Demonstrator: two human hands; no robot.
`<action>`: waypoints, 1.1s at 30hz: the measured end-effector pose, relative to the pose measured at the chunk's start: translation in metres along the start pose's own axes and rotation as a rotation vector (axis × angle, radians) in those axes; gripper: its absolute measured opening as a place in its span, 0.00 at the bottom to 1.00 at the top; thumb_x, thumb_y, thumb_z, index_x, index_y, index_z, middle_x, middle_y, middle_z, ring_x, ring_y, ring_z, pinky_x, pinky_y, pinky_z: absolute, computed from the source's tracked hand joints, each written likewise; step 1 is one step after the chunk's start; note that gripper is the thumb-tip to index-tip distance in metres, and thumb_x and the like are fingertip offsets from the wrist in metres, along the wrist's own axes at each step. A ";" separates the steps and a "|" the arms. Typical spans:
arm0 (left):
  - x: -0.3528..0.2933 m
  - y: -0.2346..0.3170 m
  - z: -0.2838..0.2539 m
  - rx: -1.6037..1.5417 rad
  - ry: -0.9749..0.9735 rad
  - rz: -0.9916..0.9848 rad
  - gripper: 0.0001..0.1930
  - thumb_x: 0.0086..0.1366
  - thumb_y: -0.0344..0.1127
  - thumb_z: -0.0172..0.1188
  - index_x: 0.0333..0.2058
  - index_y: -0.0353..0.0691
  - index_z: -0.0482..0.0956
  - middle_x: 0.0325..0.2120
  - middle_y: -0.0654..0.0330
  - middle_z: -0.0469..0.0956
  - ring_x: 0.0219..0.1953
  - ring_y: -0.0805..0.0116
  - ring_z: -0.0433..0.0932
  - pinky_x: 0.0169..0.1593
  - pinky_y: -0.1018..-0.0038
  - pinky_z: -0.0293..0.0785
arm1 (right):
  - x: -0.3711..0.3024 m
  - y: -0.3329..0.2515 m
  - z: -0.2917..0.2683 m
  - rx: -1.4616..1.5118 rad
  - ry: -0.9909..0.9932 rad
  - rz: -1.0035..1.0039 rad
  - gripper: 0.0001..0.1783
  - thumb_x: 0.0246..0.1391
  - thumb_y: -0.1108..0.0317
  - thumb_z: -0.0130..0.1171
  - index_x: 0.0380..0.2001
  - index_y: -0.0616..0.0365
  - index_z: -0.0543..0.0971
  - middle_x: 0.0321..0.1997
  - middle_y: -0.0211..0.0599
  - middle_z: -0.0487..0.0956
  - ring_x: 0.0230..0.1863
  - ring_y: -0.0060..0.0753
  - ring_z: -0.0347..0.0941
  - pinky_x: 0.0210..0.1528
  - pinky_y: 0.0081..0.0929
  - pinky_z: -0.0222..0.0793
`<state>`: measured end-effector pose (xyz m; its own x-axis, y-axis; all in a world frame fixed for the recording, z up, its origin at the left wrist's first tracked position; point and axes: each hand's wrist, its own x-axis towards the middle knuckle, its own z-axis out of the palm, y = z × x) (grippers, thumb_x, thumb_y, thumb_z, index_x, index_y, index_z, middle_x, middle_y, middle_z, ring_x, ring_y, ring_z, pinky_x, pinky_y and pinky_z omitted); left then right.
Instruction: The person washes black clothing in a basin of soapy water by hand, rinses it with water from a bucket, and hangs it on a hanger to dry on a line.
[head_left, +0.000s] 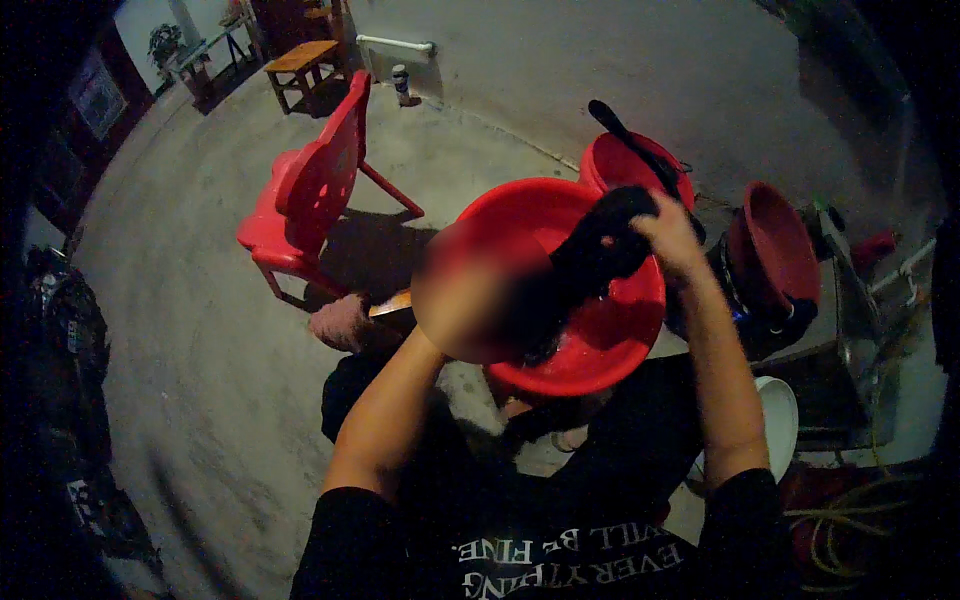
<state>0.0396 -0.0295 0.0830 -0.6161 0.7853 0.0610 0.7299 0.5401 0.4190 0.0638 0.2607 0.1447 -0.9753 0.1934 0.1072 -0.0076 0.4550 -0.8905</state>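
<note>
A wet-looking black cloth [603,243] stretches over the large red basin [610,345] in front of me. My right hand [668,238] grips its upper right end above the basin's far right rim, fingers closed on it. On the left side of the basin is my left hand [468,300], smeared by a round blur that hides its fingers. Whether that hand holds the cloth's lower dark part cannot be made out. Some water shows at the bottom of the basin.
A red plastic chair [310,200] stands left of the basin, a wooden stool [302,62] farther back. Behind the basin is a smaller red bucket [672,165] with a dark long-handled thing. A dark red tub [775,245], white bucket [778,425] and yellowish hose [840,520] are at right.
</note>
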 end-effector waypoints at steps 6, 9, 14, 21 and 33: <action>-0.004 -0.020 0.009 -0.059 0.239 0.132 0.25 0.50 0.34 0.56 0.48 0.38 0.62 0.41 0.47 0.67 0.43 0.48 0.69 0.46 0.60 0.67 | 0.000 -0.152 -0.014 0.238 -0.142 -0.198 0.19 0.37 0.76 0.50 0.38 0.63 0.73 0.33 0.35 0.76 0.34 0.28 0.73 0.38 0.25 0.68; 0.015 -0.004 -0.014 -0.235 0.199 0.116 0.31 0.46 0.34 0.60 0.50 0.37 0.59 0.41 0.48 0.66 0.45 0.50 0.67 0.49 0.63 0.65 | 0.001 -0.181 -0.024 0.136 -0.084 -0.347 0.19 0.38 0.76 0.49 0.38 0.63 0.73 0.34 0.35 0.76 0.34 0.28 0.73 0.39 0.26 0.68; 0.024 0.040 -0.030 -0.656 0.378 0.039 0.37 0.42 0.31 0.62 0.53 0.35 0.56 0.46 0.49 0.65 0.50 0.59 0.65 0.53 0.69 0.61 | -0.001 -0.200 -0.017 0.298 -0.067 -0.422 0.18 0.42 0.72 0.49 0.40 0.65 0.72 0.36 0.36 0.76 0.38 0.28 0.72 0.44 0.24 0.65; 0.033 0.011 0.000 -0.716 0.271 -0.149 0.37 0.41 0.28 0.60 0.54 0.44 0.57 0.47 0.48 0.65 0.50 0.56 0.65 0.51 0.68 0.63 | 0.043 -0.082 -0.029 -0.022 0.146 -0.274 0.16 0.41 0.69 0.54 0.36 0.63 0.74 0.32 0.38 0.77 0.34 0.32 0.73 0.39 0.27 0.67; 0.080 0.007 0.071 0.286 -0.024 -0.035 0.41 0.45 0.50 0.61 0.58 0.56 0.52 0.58 0.46 0.47 0.57 0.46 0.54 0.55 0.50 0.53 | 0.008 0.128 0.079 -0.797 0.047 0.203 0.37 0.38 0.64 0.58 0.54 0.54 0.58 0.55 0.51 0.60 0.52 0.52 0.61 0.53 0.45 0.57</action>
<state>0.0164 0.0591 0.0264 -0.6381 0.7694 0.0282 0.7639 0.6282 0.1474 0.0376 0.2516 -0.0033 -0.9303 0.3667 0.0121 0.3445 0.8843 -0.3151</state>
